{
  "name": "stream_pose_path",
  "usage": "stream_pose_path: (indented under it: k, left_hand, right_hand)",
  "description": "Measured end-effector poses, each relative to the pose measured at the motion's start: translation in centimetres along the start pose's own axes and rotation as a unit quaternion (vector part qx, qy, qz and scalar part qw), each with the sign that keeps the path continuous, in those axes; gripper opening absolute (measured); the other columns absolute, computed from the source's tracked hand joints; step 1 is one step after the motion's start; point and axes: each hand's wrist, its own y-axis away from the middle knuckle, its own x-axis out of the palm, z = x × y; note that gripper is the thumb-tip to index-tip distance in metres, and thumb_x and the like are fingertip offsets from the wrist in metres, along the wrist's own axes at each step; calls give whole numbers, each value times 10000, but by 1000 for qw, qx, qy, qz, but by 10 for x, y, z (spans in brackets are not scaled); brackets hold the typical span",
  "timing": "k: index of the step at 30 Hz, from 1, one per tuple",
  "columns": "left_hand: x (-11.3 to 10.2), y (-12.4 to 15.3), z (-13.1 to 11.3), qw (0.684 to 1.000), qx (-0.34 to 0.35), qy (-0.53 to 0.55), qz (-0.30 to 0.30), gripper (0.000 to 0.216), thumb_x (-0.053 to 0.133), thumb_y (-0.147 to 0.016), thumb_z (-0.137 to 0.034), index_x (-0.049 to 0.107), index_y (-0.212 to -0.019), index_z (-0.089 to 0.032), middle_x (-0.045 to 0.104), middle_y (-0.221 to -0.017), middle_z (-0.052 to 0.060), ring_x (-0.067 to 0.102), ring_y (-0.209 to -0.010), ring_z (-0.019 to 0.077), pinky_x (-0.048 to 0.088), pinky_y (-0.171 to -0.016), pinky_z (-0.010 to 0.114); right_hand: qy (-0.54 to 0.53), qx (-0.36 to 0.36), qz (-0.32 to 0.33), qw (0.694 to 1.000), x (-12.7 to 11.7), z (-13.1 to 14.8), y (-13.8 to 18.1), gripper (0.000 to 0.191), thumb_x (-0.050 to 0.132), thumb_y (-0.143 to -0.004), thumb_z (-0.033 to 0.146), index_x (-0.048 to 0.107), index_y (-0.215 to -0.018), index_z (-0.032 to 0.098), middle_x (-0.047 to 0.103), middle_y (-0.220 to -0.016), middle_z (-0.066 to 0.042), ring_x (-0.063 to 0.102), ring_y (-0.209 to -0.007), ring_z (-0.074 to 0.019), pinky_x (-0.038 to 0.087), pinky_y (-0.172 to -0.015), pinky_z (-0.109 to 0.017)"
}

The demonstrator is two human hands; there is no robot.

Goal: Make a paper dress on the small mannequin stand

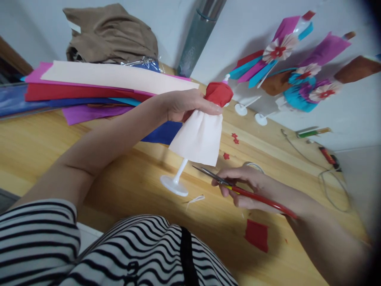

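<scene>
My left hand grips the waist of a small doll stand that wears a paper dress with a red top and a cream skirt. The stand's white round foot rests on the wooden table. My right hand holds red-handled scissors, whose blades point left just under the skirt's lower edge. A thin cream paper sliver lies on the table below the blades.
Stacked coloured paper sheets lie at the back left under a brown cloth. Finished paper-dressed stands lean at the back right. Red paper scraps, small red flowers, a tape ring, pens and a cable are on the right.
</scene>
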Motion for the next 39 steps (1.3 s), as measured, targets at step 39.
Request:
stream_pose_path:
  k: [39]
  left_hand:
    - [-4, -2, -6, 995, -5, -53, -79, 190, 620, -873, -67, 640, -685, -78, 675, -633, 30, 643, -576, 90, 527, -809, 267]
  right_hand:
    - [159, 95, -116, 976, 9, 10, -8, 539, 666, -798, 639, 720, -1038, 159, 629, -738, -29, 494, -618, -160, 375, -557, -274]
